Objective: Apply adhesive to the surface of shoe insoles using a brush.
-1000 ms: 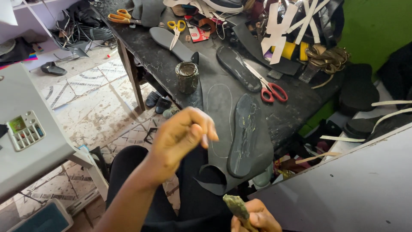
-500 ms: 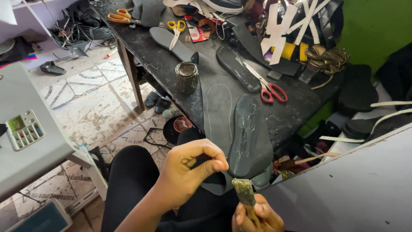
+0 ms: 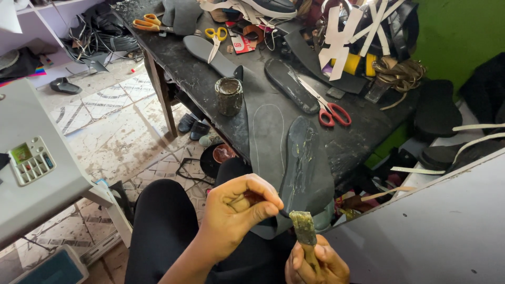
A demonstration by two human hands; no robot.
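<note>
A long dark worktable (image 3: 210, 79) runs from the upper left of the frame toward the lower centre, crowded with tools. Draped over its near edge, at centre, lies a dark rubber sheet (image 3: 265, 131) with a sole outline traced on it. On that sheet rests a dark shoe sole (image 3: 302, 163), its surface streaked with shiny yellowish glue, the lower end hanging just above the person's lap. Further up the table lies a second sole (image 3: 286, 84), and beside it a pair of red-handled scissors (image 3: 329, 108). A grimy glue tin (image 3: 229, 96) stands near the table's left edge, just left of the sheet.

At lower centre, the left hand (image 3: 236, 210) is curled closed, thumb and fingertips pinched together on something small that cannot be made out, just left of the sole's lower end. At the bottom edge, the right hand (image 3: 315, 263) is clenched around the handle of a glue-caked brush (image 3: 302, 227), bristles pointing up, close under the sole.

Judging by the wet streaks, gluing of the sole is under way. The next move would call for steadying the sole and bringing the brush onto its uncoated parts.
</note>
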